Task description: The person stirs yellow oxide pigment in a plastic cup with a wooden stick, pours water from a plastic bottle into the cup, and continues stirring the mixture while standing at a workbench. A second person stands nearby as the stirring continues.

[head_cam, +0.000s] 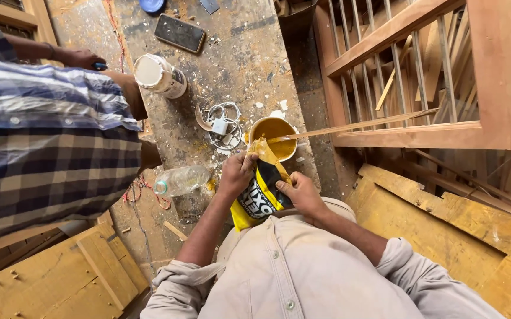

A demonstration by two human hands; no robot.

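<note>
Fingers of the left hand (236,171) pinch the pouch's upper end; the right hand (298,194) is curled around its right edge. Between them the yellow-and-black adhesive pouch (259,198) tilts, mouth at the yellow bowl (274,137) just beyond. Judged mid-squeeze; emptying it calls for pressing upward. Both forearms angle inward, elbows near.

Bright even daylight, soft shadows, wide-angle edge distortion

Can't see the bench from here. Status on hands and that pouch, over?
Left hand and right hand both grip the yellow-black pouch, its mouth tipped at the yellow bowl. Stick rests in bowl. Second person stands close left.
</note>
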